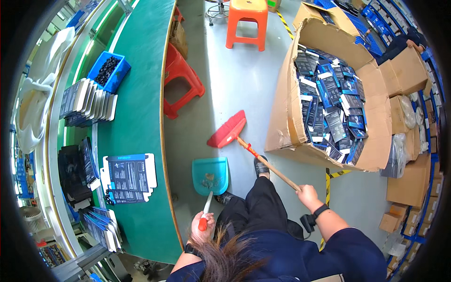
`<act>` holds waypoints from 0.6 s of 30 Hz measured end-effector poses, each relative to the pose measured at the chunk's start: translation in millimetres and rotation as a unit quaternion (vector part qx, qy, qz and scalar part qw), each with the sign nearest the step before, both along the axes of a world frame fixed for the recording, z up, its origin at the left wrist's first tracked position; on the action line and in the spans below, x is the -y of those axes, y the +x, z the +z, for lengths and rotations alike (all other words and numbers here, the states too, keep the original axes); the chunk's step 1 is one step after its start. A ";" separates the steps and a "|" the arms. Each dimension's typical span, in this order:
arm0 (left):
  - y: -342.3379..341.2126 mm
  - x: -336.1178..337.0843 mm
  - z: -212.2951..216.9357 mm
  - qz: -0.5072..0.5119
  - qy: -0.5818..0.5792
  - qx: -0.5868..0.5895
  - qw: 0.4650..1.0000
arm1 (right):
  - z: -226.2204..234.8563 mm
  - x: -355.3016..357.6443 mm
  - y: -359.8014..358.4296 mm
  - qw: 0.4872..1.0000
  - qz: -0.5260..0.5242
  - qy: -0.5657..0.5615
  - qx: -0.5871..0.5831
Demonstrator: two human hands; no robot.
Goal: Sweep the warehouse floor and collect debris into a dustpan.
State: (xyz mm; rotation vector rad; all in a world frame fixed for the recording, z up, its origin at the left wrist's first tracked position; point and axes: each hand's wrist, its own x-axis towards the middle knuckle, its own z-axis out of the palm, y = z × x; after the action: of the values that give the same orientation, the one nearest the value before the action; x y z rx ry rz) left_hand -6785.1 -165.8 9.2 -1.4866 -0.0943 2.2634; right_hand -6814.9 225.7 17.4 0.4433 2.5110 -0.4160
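My left hand [202,227] is closed around the handle of a teal dustpan [211,165], near the handle's red end. The pan lies on the floor between the green table and my feet, with a small heap of brownish debris [209,181] in it. With my right hand [307,194] I grip the wooden stick of a broom [272,168]. Its red bristle head [229,130] rests tilted just beyond the dustpan, apart from it.
At left runs a green table [136,127] with flattened printed boxes [129,178] and a blue bin of black parts [109,71]. A large carton [284,108] full of dark boxes stands right. Red stools [183,80] and an orange stool [247,21] stand ahead. Another person [399,47] is far right.
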 end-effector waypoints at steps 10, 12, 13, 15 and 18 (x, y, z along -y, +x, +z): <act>-28.6 -3.5 1.8 -0.046 0.019 -0.009 0.999 | 67.0 52.9 -90.3 0.993 -0.060 -0.070 -0.070; -40.3 -1.6 1.2 -0.054 -0.012 -0.012 0.998 | 106.0 48.8 -111.2 0.993 0.018 -0.010 -0.118; -48.6 -2.1 5.0 -0.052 -0.008 -0.015 0.999 | 121.8 47.8 -124.8 0.989 0.045 0.024 -0.141; -59.8 -6.2 6.3 -0.041 -0.019 -0.041 0.998 | 150.0 49.2 -158.3 0.975 0.101 0.084 -0.179; -83.3 -10.7 -1.2 -0.044 -0.007 -0.048 0.998 | 166.8 43.6 -220.9 0.940 0.193 0.146 -0.242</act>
State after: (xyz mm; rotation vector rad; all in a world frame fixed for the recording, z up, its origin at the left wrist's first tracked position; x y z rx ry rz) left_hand -6868.4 -155.1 8.0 -1.3593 0.0147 2.2645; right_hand -7035.8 182.1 184.1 -0.0684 3.0631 0.0131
